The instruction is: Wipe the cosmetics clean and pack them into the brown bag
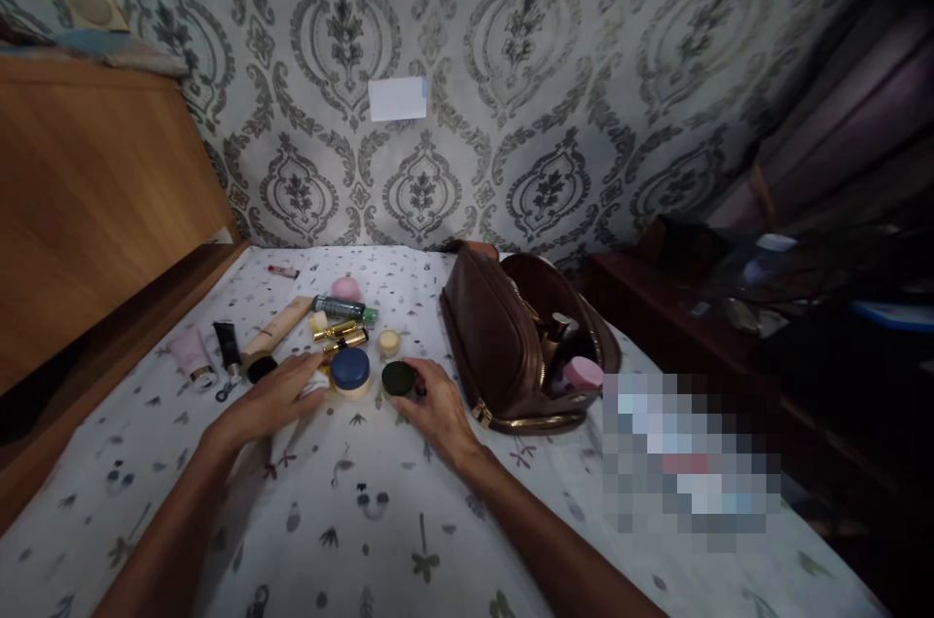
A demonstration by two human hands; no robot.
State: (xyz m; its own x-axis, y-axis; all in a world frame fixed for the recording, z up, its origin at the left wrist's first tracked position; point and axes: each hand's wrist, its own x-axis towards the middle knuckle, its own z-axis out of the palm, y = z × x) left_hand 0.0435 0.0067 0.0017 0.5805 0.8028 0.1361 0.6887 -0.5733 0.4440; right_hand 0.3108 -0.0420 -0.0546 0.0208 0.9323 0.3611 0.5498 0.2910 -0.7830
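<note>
My right hand (pixel 438 409) is closed around a small jar with a dark lid (pixel 398 379), thumb and fingers at its right side. My left hand (pixel 281 394) bends over a small white item (pixel 313 382), mostly hidden by the fingers. Between the hands stands a jar with a blue lid (pixel 350 371). Behind it are a small cream-lidded jar (pixel 389 343), gold-coloured tubes (pixel 344 339) and a dark bottle with a green cap (pixel 342 309). A beige tube with a black cap (pixel 277 331) lies beyond my left hand.
An open brown leather bag (pixel 485 336) stands right of my hands, with a pink-lidded item (pixel 584 372) inside. A pink tube (pixel 191 353), a black tube (pixel 228 345), a pink sponge-like piece (pixel 345 289) and a small red tube (pixel 283 272) lie on the patterned sheet (pixel 379 521).
</note>
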